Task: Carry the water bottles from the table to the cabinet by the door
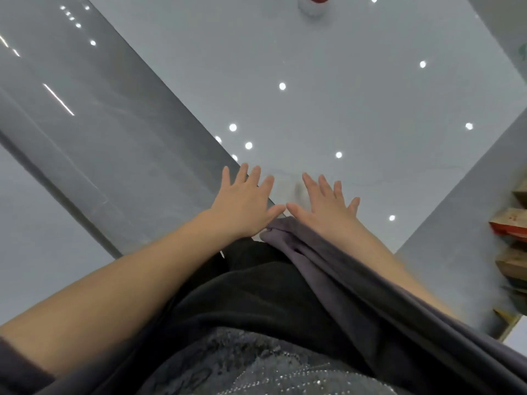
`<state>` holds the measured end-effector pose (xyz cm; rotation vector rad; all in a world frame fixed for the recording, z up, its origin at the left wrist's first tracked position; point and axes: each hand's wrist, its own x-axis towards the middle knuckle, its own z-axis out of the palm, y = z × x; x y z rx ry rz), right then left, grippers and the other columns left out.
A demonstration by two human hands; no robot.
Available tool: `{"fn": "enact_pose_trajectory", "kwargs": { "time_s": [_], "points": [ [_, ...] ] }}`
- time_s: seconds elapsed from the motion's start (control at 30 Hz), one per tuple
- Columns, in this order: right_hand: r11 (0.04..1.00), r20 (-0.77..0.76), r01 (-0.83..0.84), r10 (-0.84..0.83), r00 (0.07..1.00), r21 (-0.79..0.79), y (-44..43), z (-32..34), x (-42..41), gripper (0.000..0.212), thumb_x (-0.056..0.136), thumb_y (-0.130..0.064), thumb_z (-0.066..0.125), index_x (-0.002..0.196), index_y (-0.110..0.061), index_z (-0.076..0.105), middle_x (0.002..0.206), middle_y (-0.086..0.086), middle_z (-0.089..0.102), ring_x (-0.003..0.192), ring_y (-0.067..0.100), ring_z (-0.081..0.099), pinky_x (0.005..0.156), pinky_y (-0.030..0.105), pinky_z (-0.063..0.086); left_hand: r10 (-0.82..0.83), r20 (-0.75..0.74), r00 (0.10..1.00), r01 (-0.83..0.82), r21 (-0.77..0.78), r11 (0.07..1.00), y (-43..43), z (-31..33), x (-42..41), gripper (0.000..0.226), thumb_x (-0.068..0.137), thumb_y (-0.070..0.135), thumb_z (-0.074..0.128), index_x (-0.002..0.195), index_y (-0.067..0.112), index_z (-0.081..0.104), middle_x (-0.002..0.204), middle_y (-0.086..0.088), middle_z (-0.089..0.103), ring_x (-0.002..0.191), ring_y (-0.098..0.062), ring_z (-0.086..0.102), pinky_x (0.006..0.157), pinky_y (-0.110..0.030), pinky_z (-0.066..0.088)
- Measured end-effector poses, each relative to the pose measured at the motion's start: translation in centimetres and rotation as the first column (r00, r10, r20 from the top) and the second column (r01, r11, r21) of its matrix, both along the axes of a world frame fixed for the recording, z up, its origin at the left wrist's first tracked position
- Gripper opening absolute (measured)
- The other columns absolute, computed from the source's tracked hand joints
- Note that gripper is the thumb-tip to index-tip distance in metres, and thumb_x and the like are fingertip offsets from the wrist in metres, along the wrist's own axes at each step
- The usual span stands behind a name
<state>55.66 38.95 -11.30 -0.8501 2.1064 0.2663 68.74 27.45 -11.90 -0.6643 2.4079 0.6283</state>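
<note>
A glossy pale floor (356,95) fills most of the view, crossed on the left by a darker grey strip (114,109), with stacked boxes (510,223) at the right edge. The left hand (245,206) and right hand (325,208) reach forward, fingers spread, holding nothing. The only likely bottle (313,4), red-topped and blurred, sits well ahead at the top edge, and a hurried grab on that shiny floor could tip or drop it
</note>
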Motion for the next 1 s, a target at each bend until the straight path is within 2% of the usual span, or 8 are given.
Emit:
{"fn": "enact_pose_trajectory", "kwargs": {
  "time_s": [0.33,0.47,0.67,0.9,1.0],
  "points": [
    [0.992,-0.028,0.124,-0.124,0.992,0.006,-12.2,-0.2,0.5,0.076,0.096,-0.066,0.030,0.156,-0.035,-0.004,0.166,0.001,-0.008,0.151,0.032,-0.013,0.115,0.065,-0.005,-0.118,-0.027,0.993,0.117,-0.012,0.993,-14.2,-1.1,-0.9,0.073,0.096,0.062,0.020,0.153,0.019,0.013,0.161,-0.010,0.010,0.149,-0.032,-0.001,0.117,-0.057,0.004],
    [0.968,-0.036,0.251,-0.251,0.967,-0.001,-17.3,-0.4,0.6,0.075,0.096,-0.064,0.032,0.156,-0.035,-0.003,0.166,0.002,-0.007,0.151,0.033,-0.012,0.114,0.065,-0.006,-0.203,-0.020,0.979,0.203,-0.010,0.979,-21.1,-1.9,-2.0,0.072,0.096,0.062,0.022,0.153,0.019,0.014,0.161,-0.009,0.010,0.149,-0.032,-0.001,0.117,-0.057,0.004],
    [0.842,0.003,0.537,-0.538,0.843,-0.040,-23.5,-0.9,0.8,0.074,0.097,-0.060,0.034,0.157,-0.033,0.000,0.166,0.002,-0.007,0.151,0.031,-0.012,0.115,0.063,-0.008,-0.351,-0.041,0.935,0.350,-0.030,0.936,-30.1,-2.5,-4.7,0.075,0.095,0.063,0.024,0.153,0.019,0.009,0.161,-0.010,0.009,0.149,-0.033,0.001,0.117,-0.056,0.008],
    [0.688,0.031,0.705,-0.712,0.702,-0.171,-27.7,-2.0,-2.2,0.074,0.097,-0.058,0.038,0.157,-0.031,0.003,0.166,0.000,-0.008,0.151,0.029,-0.014,0.117,0.061,-0.006,-0.296,-0.064,0.953,0.298,0.030,0.954,-34.2,-3.2,-9.7,0.081,0.096,0.059,0.032,0.155,0.015,-0.002,0.163,-0.011,-0.003,0.149,-0.032,-0.007,0.119,-0.051,0.003],
    [0.585,0.023,0.768,-0.791,0.611,-0.262,-28.8,-2.7,-5.6,0.079,0.097,-0.055,0.045,0.157,-0.027,0.003,0.166,0.000,-0.005,0.152,0.027,-0.011,0.120,0.058,-0.002,-0.274,-0.128,0.953,0.282,0.049,0.958,-35.8,-3.5,-13.7,0.084,0.096,0.056,0.038,0.154,0.013,-0.005,0.163,-0.010,-0.004,0.149,-0.032,-0.007,0.120,-0.048,0.003]
  ]
}}
